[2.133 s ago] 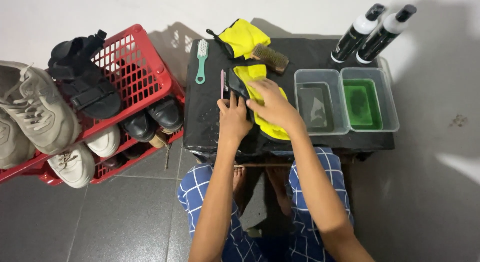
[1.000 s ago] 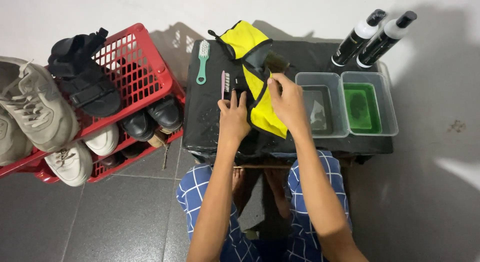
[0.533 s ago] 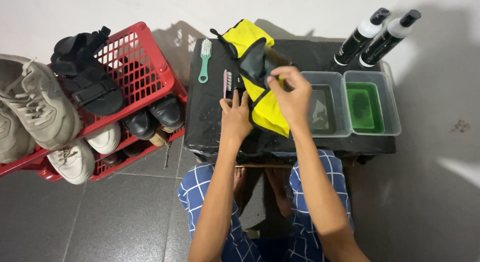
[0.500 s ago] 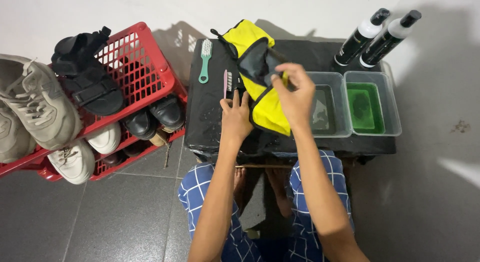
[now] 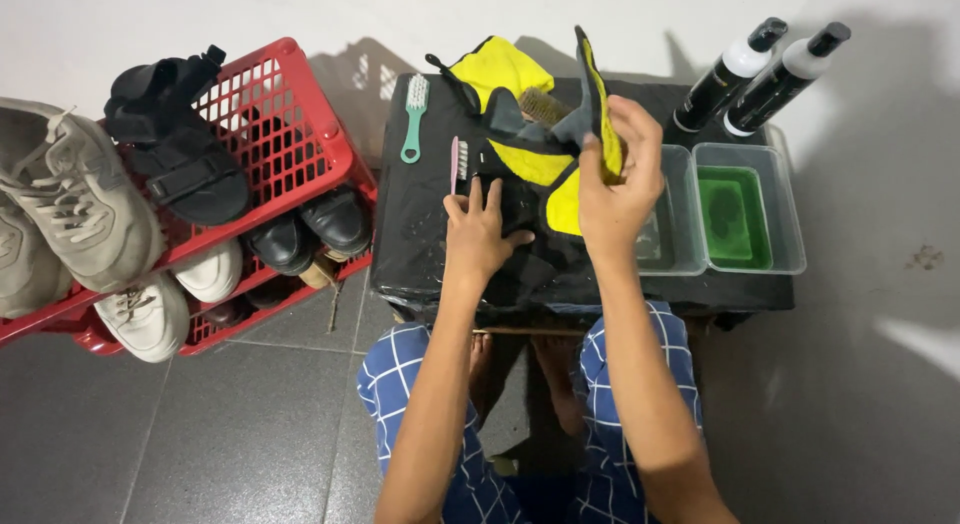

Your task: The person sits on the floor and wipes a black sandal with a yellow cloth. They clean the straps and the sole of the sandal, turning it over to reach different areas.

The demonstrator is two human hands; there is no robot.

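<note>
- The right hand (image 5: 618, 174) is raised above the table (image 5: 420, 234), fingers closed around a fold of the yellow cloth (image 5: 570, 199), which hangs from the grip down to the tabletop.
- The cloth is yellow on one face and dark on the other; its upper edge stands up above the fingers.
- The left hand (image 5: 478, 234) lies flat on the table, fingers spread and open, pressing on something dark; it may be a shoe or part of the cloth, the view does not tell.
- Just behind the hands lies a yellow and black shoe (image 5: 495, 79) with a brown brush (image 5: 545, 106) against it.
- A green brush (image 5: 412, 119) and a pink toothbrush (image 5: 455, 164) lie on the table left of the shoe.
- To the right stand two clear tubs: the near tub (image 5: 672, 244) holds clear liquid, the far tub (image 5: 745, 219) green liquid.
- Two black bottles (image 5: 760, 74) with white collars lean behind the tubs.
- On the floor to the left a red crate (image 5: 300, 124) holds shoes, a black sandal (image 5: 175, 149) on top and a grey sneaker (image 5: 70, 219) at its edge.
</note>
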